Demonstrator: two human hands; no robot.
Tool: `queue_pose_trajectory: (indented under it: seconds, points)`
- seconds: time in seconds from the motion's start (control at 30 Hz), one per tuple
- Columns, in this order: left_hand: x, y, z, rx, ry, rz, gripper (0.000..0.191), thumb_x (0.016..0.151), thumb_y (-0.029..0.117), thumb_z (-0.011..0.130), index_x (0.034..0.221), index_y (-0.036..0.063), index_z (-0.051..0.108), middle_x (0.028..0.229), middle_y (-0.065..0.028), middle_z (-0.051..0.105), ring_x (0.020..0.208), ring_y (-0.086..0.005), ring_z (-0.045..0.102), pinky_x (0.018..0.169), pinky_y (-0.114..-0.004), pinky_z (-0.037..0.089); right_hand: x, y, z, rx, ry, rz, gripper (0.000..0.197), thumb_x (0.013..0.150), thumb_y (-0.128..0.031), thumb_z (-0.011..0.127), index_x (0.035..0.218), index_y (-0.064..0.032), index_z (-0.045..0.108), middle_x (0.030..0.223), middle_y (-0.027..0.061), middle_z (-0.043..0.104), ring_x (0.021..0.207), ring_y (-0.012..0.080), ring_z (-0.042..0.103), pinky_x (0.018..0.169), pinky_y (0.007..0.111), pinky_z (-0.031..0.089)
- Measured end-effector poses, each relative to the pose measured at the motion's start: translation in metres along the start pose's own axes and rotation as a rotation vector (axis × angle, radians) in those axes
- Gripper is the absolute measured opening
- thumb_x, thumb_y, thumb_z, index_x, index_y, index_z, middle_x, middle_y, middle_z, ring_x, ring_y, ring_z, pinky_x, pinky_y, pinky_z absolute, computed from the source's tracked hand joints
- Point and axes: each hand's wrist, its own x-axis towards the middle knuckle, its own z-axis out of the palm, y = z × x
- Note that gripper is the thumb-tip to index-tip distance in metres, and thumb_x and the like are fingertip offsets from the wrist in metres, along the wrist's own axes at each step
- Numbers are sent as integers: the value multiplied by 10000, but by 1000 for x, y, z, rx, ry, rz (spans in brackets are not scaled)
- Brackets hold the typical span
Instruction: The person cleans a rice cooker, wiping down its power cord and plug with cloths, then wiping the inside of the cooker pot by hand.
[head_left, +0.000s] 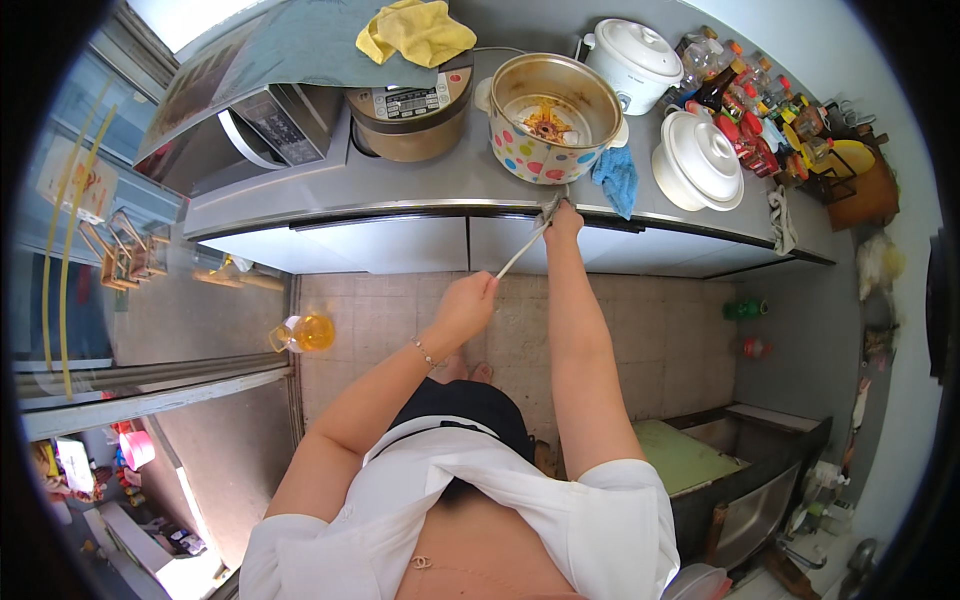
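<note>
A thin pale cord (520, 255) runs taut between my two hands in front of the counter. My left hand (466, 306) is closed on its lower end, above the floor. At the counter's front edge, my right hand (565, 223) grips a crumpled grey cloth (550, 209), which seems wrapped around the cord. Just behind that hand stands a pot with coloured dots (538, 154), uncovered, with brown stains on its inner bottom. A blue cloth (616, 182) hangs over the counter edge to the right of the pot.
Left of the pot are a multicooker (412, 131) and a microwave (262, 135) under a cover with a yellow cloth (416, 34). To the right stand a white slow cooker (636, 64), a white lidded pot (697, 161) and several bottles and jars. An oil bottle (311, 332) stands on the floor.
</note>
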Motion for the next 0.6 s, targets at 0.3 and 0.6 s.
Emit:
queue_pose_trajectory:
  seconds: [0.3,0.6]
  points:
    - [-14,-2,5,182,-6,57,232,837,224,439,706,34,469,612,-186,513,606,-379,502,518,-444,383,-17,42,-24,-624,23,-291,309,709,-43,494,967,27,339,940,179,460,827,230,492,728,307,409]
    - [-11,9,-25,206,11,52,229,846,247,420,733,57,481,627,-165,543,601,-373,525,514,-458,400,38,14,20,-662,9,-327,334,713,-39,478,1010,43,351,956,200,460,833,258,494,725,349,420]
